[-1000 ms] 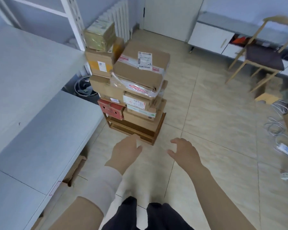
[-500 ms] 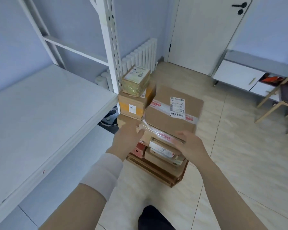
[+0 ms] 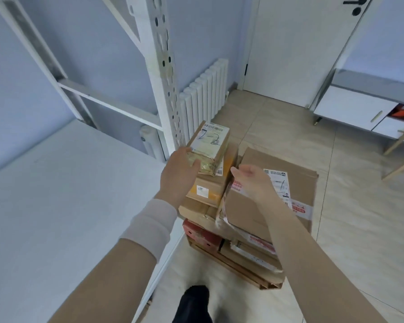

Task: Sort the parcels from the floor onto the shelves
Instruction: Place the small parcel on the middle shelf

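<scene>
Small parcel (image 3: 211, 145): brown carton bound in glossy yellowish tape, white label scrawled "2-2". It lies on top of the stack (image 3: 203, 234), just beyond the left hand (image 3: 180, 173).
Change: half a second ago both hands were lower, at the stack's middle. The left has risen to the top carton.
Left hand: fingers curled round the parcel's near end, clamped on it.
Right hand (image 3: 252, 183): fingers apart and loosely bent, hovering over the large box (image 3: 306, 185), holding nothing.
Shelf (image 3: 68, 206): white, left of the left hand.
</scene>
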### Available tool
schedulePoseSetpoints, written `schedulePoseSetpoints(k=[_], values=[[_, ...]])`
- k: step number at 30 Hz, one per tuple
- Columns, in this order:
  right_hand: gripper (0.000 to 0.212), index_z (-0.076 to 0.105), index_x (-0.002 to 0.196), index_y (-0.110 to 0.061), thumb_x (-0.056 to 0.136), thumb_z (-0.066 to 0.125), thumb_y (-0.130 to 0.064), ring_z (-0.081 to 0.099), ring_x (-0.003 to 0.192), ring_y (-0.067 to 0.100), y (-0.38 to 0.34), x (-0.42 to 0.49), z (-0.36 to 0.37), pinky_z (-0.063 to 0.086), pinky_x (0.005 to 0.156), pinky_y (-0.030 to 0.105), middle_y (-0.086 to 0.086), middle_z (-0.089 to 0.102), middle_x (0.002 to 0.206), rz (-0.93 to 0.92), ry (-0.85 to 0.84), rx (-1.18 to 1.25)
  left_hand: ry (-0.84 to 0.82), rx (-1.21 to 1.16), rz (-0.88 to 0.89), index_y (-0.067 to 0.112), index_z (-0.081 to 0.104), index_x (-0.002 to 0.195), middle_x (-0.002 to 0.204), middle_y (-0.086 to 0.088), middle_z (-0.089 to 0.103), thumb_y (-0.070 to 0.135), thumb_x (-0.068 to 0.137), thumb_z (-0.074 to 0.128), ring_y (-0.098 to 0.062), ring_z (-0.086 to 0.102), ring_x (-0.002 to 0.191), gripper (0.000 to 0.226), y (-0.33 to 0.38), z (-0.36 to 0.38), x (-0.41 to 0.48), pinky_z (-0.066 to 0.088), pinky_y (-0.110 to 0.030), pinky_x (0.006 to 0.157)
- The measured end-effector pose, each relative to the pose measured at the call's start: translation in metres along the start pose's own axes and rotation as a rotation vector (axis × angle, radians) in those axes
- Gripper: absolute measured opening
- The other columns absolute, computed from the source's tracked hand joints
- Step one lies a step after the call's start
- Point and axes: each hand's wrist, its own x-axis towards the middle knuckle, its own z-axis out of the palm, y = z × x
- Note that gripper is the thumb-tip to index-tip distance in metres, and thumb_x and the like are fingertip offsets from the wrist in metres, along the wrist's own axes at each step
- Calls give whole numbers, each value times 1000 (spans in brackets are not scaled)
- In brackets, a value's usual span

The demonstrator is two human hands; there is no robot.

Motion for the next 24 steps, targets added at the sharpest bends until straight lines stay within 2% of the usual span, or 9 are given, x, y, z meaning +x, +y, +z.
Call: schedulePoseSetpoints(k=[4, 7, 12, 14, 17, 21, 24], values=[[58, 41, 139, -13, 91, 54, -43, 47, 125, 21, -16, 34, 25, 38, 98, 31, 3, 48, 139, 57, 32, 62, 13, -100, -13, 18, 43, 132, 131, -3, 51, 30, 94, 48, -21, 52, 113, 40, -11, 7, 34, 39, -29, 87], [66, 35, 143, -16, 89, 54, -49, 42, 130, 23, -20, 54, 38, 37, 103, 37, 4, 41, 145, 116, 41, 104, 14, -166, -37, 19, 41, 133, 129, -1, 52, 33, 94, 47, -20, 54, 110, 41, -19, 16, 46, 46, -35, 91], [70, 29, 146, -14, 89, 54, -47, 42, 131, 21, -19, 71, 54, 36, 102, 31, 3, 41, 146, 150, 25, 210, 2, -303, -83, 17, 41, 136, 132, -1, 53, 31, 96, 44, -22, 51, 120, 42, -26, 31, 58, 42, -40, 102], [71, 28, 146, -15, 89, 54, -48, 43, 130, 21, -17, 76, 59, 38, 106, 35, 2, 41, 146, 186, 18, 264, -19, -331, -123, 18, 40, 136, 132, -2, 54, 34, 97, 42, -23, 51, 120, 42, -27, 35, 63, 41, -42, 103], [70, 28, 146, -16, 89, 54, -47, 46, 127, 21, -16, 77, 66, 42, 105, 41, 1, 42, 145, 232, 30, 338, -58, -354, -173, 20, 41, 138, 134, -2, 54, 38, 98, 38, -24, 50, 121, 44, -32, 39, 65, 40, -44, 104], [65, 29, 146, -18, 91, 53, -43, 47, 126, 20, -17, 79, 71, 43, 104, 38, 1, 44, 144, 229, 62, 369, -52, -394, -209, 20, 44, 134, 131, -2, 55, 41, 97, 38, -24, 51, 120, 43, -31, 43, 69, 40, -45, 104], [60, 31, 145, -18, 93, 52, -41, 49, 124, 20, -16, 77, 70, 45, 101, 36, 2, 46, 141, 213, 71, 395, -12, -442, -199, 18, 48, 122, 121, -3, 60, 38, 95, 44, -22, 55, 110, 34, -29, 45, 64, 44, -40, 98]])
